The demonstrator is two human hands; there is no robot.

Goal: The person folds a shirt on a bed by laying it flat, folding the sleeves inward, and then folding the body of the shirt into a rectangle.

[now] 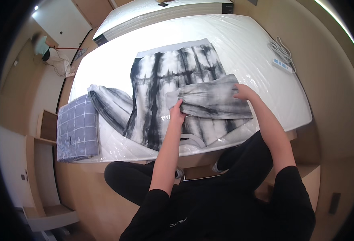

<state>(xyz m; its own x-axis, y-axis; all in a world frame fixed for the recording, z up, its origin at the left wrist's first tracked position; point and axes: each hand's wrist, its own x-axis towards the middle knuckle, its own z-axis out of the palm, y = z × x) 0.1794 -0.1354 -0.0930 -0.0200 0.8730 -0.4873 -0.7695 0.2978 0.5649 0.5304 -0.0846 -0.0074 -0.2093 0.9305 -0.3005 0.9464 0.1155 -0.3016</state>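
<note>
A grey, black and white tie-dye sweatshirt (156, 99) lies spread on a plastic-wrapped mattress (243, 36), its hem away from me and its neckline near my knees. One sleeve (207, 96) is folded across the body, with its pale cuff towards the middle. My left hand (177, 112) holds that sleeve beside the cuff, thumb on top and the other fingers partly hidden. At the sleeve's outer end, my right hand (242, 91) touches the fabric; whether it pinches or only rests there is unclear. The other sleeve (112, 104) stretches out to the left.
A folded blue-grey checked cloth (78, 129) sits at the mattress's left corner, touching the outstretched sleeve. A white power strip (282, 65) with a coiled cable lies at the right edge. Another mattress (159, 18) stands behind. Far left is another person (41, 45).
</note>
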